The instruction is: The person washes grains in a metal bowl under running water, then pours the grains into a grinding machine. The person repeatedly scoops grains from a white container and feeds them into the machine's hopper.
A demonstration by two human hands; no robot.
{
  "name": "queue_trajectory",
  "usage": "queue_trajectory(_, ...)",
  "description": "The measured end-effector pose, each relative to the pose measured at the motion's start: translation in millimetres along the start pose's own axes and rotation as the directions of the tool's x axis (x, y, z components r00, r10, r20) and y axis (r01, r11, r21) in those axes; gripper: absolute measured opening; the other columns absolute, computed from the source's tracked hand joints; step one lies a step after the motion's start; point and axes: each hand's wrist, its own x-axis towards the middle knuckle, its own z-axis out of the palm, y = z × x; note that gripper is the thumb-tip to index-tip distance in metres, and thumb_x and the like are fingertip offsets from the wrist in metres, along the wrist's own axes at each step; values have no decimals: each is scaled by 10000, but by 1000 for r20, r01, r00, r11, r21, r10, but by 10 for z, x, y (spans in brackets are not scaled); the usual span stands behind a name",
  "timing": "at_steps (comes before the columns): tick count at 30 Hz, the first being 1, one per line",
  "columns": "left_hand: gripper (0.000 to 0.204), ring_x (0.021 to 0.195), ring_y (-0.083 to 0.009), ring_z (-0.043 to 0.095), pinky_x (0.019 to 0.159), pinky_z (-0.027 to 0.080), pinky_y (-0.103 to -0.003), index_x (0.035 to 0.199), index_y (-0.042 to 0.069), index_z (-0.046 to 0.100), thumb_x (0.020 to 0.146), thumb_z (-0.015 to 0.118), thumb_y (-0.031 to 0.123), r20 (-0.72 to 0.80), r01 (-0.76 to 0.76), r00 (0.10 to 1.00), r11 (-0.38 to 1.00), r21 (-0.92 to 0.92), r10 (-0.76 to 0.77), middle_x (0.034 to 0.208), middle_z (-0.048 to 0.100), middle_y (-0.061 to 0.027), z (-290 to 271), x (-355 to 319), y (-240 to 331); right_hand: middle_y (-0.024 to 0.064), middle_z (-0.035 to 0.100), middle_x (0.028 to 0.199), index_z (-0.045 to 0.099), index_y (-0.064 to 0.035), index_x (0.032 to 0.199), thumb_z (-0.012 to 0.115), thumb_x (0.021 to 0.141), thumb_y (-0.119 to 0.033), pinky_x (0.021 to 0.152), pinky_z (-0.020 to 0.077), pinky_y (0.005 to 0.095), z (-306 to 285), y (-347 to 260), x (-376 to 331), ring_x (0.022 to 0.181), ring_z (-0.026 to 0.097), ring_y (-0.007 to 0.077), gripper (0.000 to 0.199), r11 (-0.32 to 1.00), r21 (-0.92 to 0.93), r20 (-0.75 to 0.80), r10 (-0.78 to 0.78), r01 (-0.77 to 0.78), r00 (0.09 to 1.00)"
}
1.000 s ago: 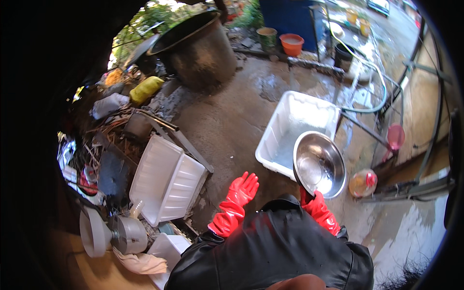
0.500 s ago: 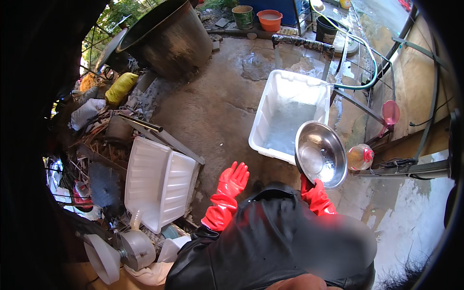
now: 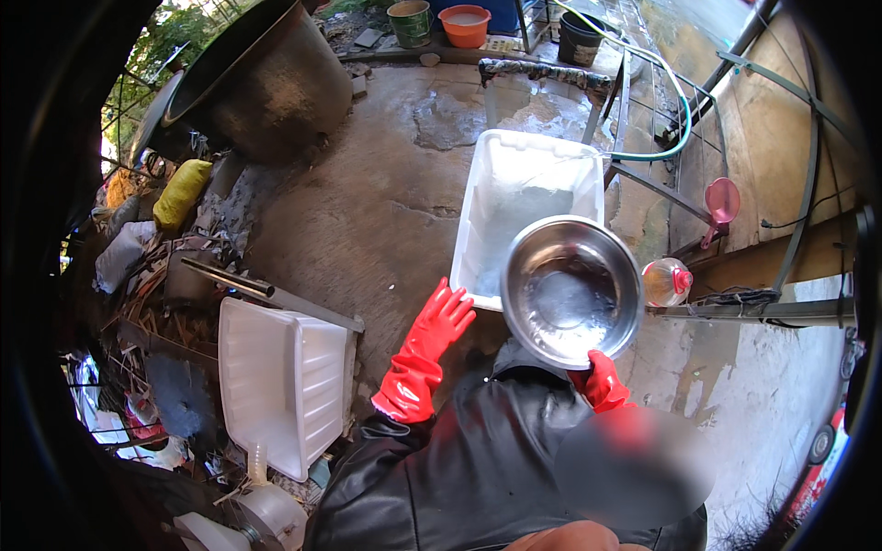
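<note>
A: Where's the bowl [image 3: 571,290]?
B: Centre-right, steel, tilted toward the camera. The right hand [image 3: 602,380], in a red glove, has its fingers clamped on the rim at 6 o'clock. The bowl's far edge overlaps the near right corner of the tub [image 3: 514,184].
A: And the left hand [image 3: 441,320]?
B: Also gloved in red, fingers spread wide, holding nothing. It hovers at 9 o'clock from the bowl, fingertips just beside the tub's near edge.
A: Room to move?
B: Wet concrete floor [image 3: 367,202] lies open at 11 o'clock, up to the big dark pot [image 3: 266,83]. At 8 o'clock a second white tub [image 3: 285,381] lies tipped against junk. At 3 o'clock a plastic bottle [image 3: 666,281] sits just beside the bowl, by a metal frame [image 3: 763,312].
</note>
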Motion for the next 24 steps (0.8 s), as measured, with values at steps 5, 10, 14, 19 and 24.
queue_trajectory(5,736,1374,-226,374,1088,347,-416,1506,241,307,891,701,333,-156,83,988,779,622,20,1494,386,-71,351,1171,152,162,654,911,608,-35,1042,489,922,-259,560,538,360,-28,-678,587,720,638,260,281,808,-561,51,249,-178,967)
queue_trajectory(10,437,960,-254,662,816,517,-411,1187,22,649,851,698,296,-177,147,977,220,964,122,1025,702,-154,307,2018,208,154,674,779,653,-41,915,716,738,-20,568,554,361,334,-1476,1281,684,682,284,189,-43,-874,448,315,484,837)
queue_trajectory(14,399,931,-250,662,790,515,-405,1145,11,660,857,682,287,-423,398,905,244,884,55,1005,704,-155,-331,2506,130,134,674,799,648,23,1086,611,822,-188,523,528,359,392,-1569,2450,599,661,255,340,532,-844,-19,112,-76,993)
queue_trajectory(19,359,896,-245,662,759,512,-398,1094,-2,674,866,663,275,-711,670,702,380,637,-47,981,708,-156,-1744,3227,-327,260,670,1020,692,41,994,661,810,-262,901,514,406,748,-1793,3656,1045,636,354,355,-254,-967,72,-233,11,970)
queue_trajectory(24,379,962,-231,629,817,491,-393,1145,16,645,901,634,305,-877,905,404,251,343,-260,1052,684,-136,-2512,3918,-820,143,716,828,757,-88,910,685,830,-276,800,546,374,221,-1664,5418,853,689,320,217,-616,-787,-67,145,37,987)
